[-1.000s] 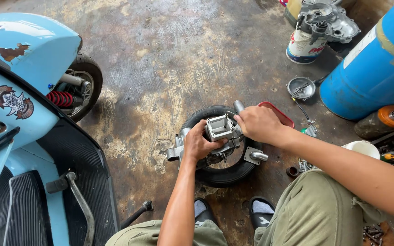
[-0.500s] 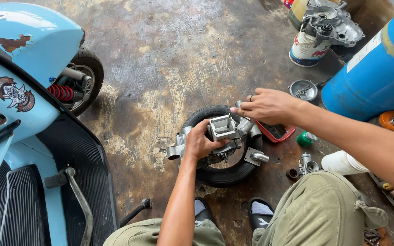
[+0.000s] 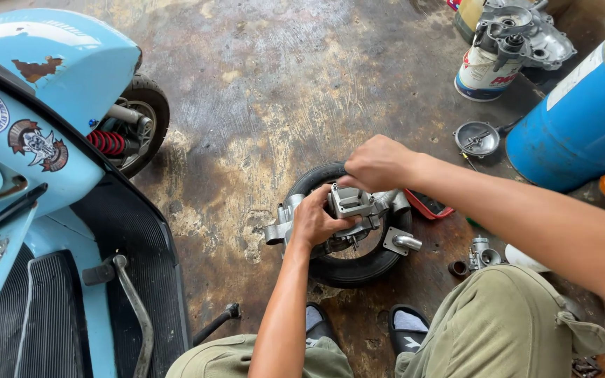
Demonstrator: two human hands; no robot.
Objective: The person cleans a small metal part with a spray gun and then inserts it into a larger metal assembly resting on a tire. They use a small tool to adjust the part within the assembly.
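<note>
While the left hand (image 3: 314, 222) is clamped round the grey metal engine casing (image 3: 358, 213) sitting on the small black tyre (image 3: 348, 269) mid-frame, the right hand (image 3: 376, 164) pinches something tiny at its top edge, so assembly looks nowhere near done, loose parts (image 3: 481, 253) lying on the floor

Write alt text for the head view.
Both hands grip a grey metal engine casing resting on a small black tyre on stained concrete: left hand at its side, right hand on top. A light-blue scooter stands left, a blue drum right.
</note>
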